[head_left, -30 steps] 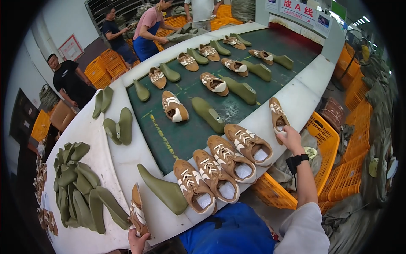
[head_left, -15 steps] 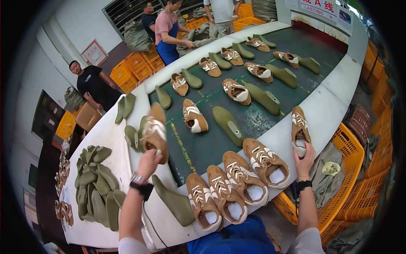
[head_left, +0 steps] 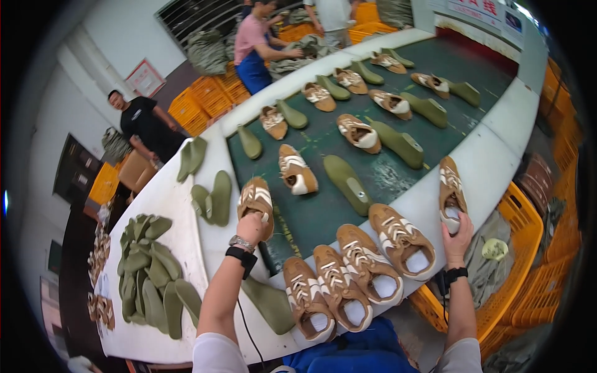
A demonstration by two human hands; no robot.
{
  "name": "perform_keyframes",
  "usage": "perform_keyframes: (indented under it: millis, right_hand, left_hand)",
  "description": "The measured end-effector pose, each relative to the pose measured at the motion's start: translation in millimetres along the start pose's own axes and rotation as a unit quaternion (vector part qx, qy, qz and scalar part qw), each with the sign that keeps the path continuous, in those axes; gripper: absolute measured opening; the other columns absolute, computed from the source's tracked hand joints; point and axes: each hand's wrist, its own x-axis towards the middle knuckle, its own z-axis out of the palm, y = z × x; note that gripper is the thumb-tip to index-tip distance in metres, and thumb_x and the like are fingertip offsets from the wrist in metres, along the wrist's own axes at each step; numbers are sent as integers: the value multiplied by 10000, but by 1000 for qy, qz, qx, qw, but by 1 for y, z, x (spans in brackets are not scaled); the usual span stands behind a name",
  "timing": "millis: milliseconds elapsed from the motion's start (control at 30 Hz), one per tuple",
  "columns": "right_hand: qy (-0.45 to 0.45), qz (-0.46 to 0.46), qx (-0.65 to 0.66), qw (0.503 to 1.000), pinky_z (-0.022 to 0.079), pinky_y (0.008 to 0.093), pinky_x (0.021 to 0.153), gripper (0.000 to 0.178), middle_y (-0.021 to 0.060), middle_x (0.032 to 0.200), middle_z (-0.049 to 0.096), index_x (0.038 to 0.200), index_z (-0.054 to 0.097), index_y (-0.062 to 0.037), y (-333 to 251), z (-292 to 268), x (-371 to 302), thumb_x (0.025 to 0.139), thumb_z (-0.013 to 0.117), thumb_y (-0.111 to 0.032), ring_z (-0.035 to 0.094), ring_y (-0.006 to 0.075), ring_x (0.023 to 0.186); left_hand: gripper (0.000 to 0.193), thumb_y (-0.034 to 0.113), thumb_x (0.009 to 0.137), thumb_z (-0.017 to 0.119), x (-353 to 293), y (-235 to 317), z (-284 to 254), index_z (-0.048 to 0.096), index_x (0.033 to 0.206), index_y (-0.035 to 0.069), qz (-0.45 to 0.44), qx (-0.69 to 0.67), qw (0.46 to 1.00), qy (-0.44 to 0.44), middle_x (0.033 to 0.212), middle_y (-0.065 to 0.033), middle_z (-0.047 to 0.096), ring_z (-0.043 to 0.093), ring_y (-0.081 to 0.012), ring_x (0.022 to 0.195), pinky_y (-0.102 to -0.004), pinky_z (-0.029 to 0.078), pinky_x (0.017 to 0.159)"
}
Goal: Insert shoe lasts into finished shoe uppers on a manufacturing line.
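Note:
My left hand [head_left: 252, 229] is closed on the heel end of a brown sneaker upper [head_left: 255, 195] with white stripes, at the left border of the green belt. At the right, my right hand [head_left: 457, 237] grips the heel of another brown sneaker upper [head_left: 451, 181] on the white ledge, its toe pointing away. Between my hands, several matching uppers [head_left: 357, 252] stand in a row along the near ledge, with pale insoles visible inside. A green shoe last [head_left: 268, 304] lies below my left wrist, partly hidden by my forearm.
Shoe uppers [head_left: 297, 169] and green lasts [head_left: 347, 184] lie in pairs on the belt [head_left: 388, 180]. A heap of lasts [head_left: 146, 273] covers part of the white table at left. An orange crate [head_left: 522, 248] stands at right. Co-workers [head_left: 254, 50] are beyond the far ledge.
My left hand has brought its upper down and to the right, to the belt's left border, uncovering a last behind it. My right hand keeps its grip. The whole view has shifted slightly.

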Motion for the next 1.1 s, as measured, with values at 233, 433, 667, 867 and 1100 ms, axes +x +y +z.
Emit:
perform_keyframes:
  millis: [233,433,667,867,1100]
  right_hand:
    - [-48,41,18,998,392,432,944,540,186,1177,542,1226,494,-33,11,1,-8,740,717,-114,490,378,1097]
    - [-36,30,7,999,393,432,917,531,169,1197,532,1246,479,-29,3,6,-16,764,692,-92,489,368,1081]
    - [-36,44,-11,998,375,421,928,546,165,1209,523,1259,459,-26,-3,11,-16,768,684,-109,487,358,1076]
    - [-37,62,5,997,373,416,931,558,162,1203,513,1259,450,-20,5,12,-24,755,682,-80,483,347,1071]
    - [-40,71,4,997,375,412,924,581,171,1166,514,1257,441,-23,-7,5,-20,732,689,-46,480,349,1055]
  left_hand:
    - [222,213,760,695,-128,-116,-68,635,893,46,-90,36,993,63,832,-189,614,622,-358,791,-438,509,709]
    - [313,307,780,641,-213,-190,-12,646,982,68,-116,-9,979,-169,908,-164,663,629,-334,887,-423,504,797]
    - [274,282,843,575,-96,-191,-33,644,977,53,-183,40,981,-42,856,-203,664,642,-354,834,-446,514,757]
    - [620,332,850,575,42,-210,4,320,1375,126,-241,2,970,-29,1072,-217,630,620,-367,960,-450,501,823]
    - [810,374,776,624,71,-176,25,214,1428,122,-241,-21,967,-75,1014,-239,643,637,-369,922,-441,505,819]
